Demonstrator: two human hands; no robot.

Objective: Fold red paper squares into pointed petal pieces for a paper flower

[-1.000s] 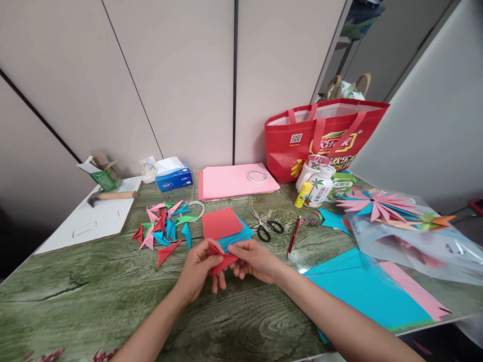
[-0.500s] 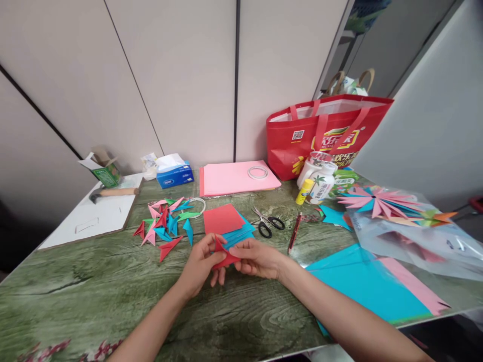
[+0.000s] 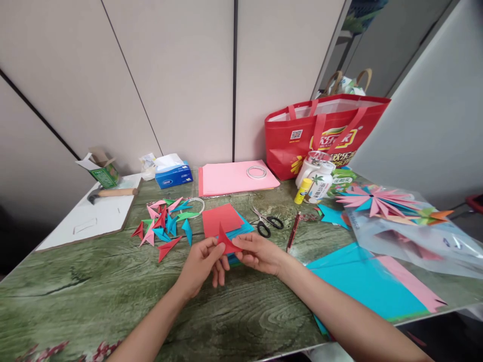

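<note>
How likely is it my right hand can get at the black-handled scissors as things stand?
Probably yes: the black-handled scissors lie just beyond the right hand, with nothing on top of them, though that hand pinches the folded red paper.

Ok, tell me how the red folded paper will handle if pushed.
Being thin, the red folded paper would probably feel light. Its folds likely stiffen it, but the raised tip, between the left hand and right hand, may bend easily.

I see a hammer (image 3: 119,192) on a white board (image 3: 101,213) at frame left, open green box (image 3: 107,177) behind, blue tissue box (image 3: 173,178) left of centre, red bag (image 3: 281,151) upper right.
</note>
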